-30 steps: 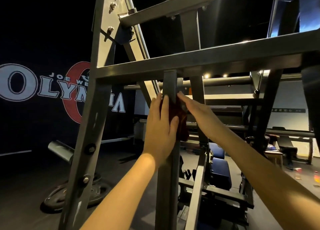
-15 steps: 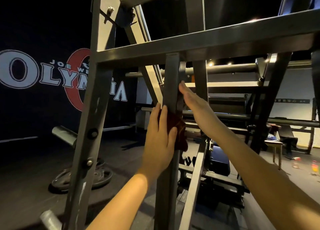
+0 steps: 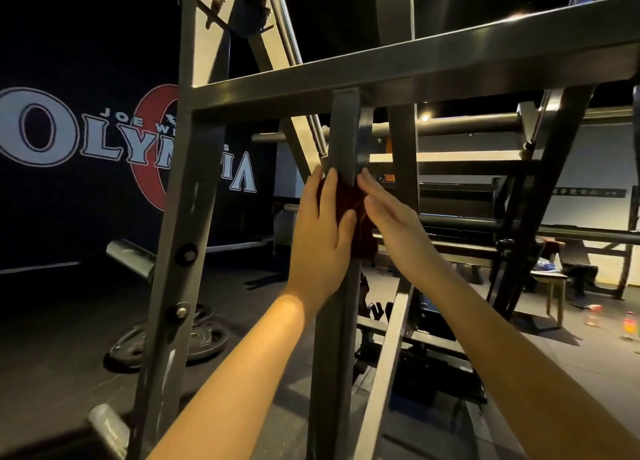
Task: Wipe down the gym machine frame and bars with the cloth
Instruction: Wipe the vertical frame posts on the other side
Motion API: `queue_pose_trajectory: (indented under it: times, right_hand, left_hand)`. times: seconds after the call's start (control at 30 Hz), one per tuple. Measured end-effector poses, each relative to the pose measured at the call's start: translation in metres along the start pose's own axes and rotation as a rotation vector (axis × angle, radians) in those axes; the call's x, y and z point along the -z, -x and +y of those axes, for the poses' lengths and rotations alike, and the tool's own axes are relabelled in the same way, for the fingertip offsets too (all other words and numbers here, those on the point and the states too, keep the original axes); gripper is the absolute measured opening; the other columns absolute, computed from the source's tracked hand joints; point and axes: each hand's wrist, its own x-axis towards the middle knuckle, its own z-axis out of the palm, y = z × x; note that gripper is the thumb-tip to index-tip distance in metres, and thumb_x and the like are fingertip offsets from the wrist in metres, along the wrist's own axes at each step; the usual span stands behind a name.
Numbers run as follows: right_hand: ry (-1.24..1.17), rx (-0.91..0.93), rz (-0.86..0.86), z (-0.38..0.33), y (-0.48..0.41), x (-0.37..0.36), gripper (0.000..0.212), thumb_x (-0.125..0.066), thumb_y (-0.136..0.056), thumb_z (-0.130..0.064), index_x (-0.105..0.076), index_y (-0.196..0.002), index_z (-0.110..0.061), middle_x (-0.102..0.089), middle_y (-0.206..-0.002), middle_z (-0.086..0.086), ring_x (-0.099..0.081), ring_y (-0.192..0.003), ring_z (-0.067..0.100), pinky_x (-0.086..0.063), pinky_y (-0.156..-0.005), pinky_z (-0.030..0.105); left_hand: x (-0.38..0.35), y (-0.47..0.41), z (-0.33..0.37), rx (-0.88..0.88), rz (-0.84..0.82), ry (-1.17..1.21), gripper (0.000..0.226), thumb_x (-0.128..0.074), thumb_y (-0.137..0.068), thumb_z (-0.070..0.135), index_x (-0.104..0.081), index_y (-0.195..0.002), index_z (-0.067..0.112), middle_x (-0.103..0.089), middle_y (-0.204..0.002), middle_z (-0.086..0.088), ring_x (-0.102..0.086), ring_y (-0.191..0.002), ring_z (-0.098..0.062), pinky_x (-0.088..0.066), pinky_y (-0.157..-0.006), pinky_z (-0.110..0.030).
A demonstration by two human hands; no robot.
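The left hand's fingers (image 3: pixel 329 196) lie flat and together against a dark red cloth (image 3: pixel 360 217), pressing it onto the near face of a grey square-section steel upright (image 3: pixel 341 137) of the gym machine; the thumb hooks round toward the right edge, so the left hand (image 3: pixel 320 234) is pinning the cloth rather than gripping it in a fist. The right hand's fingertips (image 3: pixel 363 179) touch the cloth's upper right edge at the post's side, fingers extended and loosely together; whether they pinch a fold or only press it I cannot tell. The right hand (image 3: pixel 394 224) comes in from about four o'clock, the left from about seven o'clock.

Seemingly the two hands wrap the cloth around the post, so that front and side get wiped in one stroke.

The cloth sits bunched about mid-frame, hanging slightly toward six o'clock below the palm. The upright's long axis runs twelve to six, leaning slightly, and it meets a broad grey steel crossbeam (image 3: pixel 415 64) at twelve o'clock. A similar bolted post (image 3: pixel 180 251) stands at nine o'clock, with black weight plates (image 3: pixel 166 348) on the floor toward eight.
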Motion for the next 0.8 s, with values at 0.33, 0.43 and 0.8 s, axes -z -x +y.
queue_pose_trajectory:
  times: [0.33,0.43,0.8]
  right_hand:
    - [0.049,0.023,0.011,0.001,0.003,-0.001,0.045,-0.037,-0.103,-0.023,-0.033,-0.148,-0.021,-0.022,-0.158,-0.01,-0.017,-0.145,0.005,-0.016,-0.119,0.026]
    - [0.026,0.017,0.019,0.007,0.011,-0.005,0.045,-0.038,-0.102,-0.019,-0.034,-0.147,-0.019,-0.023,-0.158,-0.007,-0.018,-0.146,0.007,-0.017,-0.121,0.035]
    - [-0.054,-0.007,0.034,0.021,0.043,-0.016,0.037,-0.039,-0.102,-0.017,-0.045,-0.138,-0.023,-0.035,-0.153,-0.007,-0.037,-0.132,-0.004,-0.036,-0.104,0.013]
  left_hand:
    - [0.005,0.027,-0.006,0.065,-0.086,0.028,0.064,-0.029,-0.097,0.049,-0.007,-0.154,0.03,-0.004,-0.158,0.015,-0.02,-0.145,-0.015,-0.034,-0.114,-0.046]
    - [0.001,0.029,-0.001,0.074,-0.042,0.006,0.065,-0.029,-0.096,0.051,-0.01,-0.153,0.027,-0.007,-0.159,0.008,-0.023,-0.143,-0.016,-0.037,-0.113,-0.044]
    - [0.001,0.066,-0.003,0.125,-0.074,-0.017,0.065,-0.033,-0.097,0.048,-0.022,-0.151,0.014,-0.021,-0.153,-0.009,-0.036,-0.135,-0.026,-0.044,-0.105,-0.047]
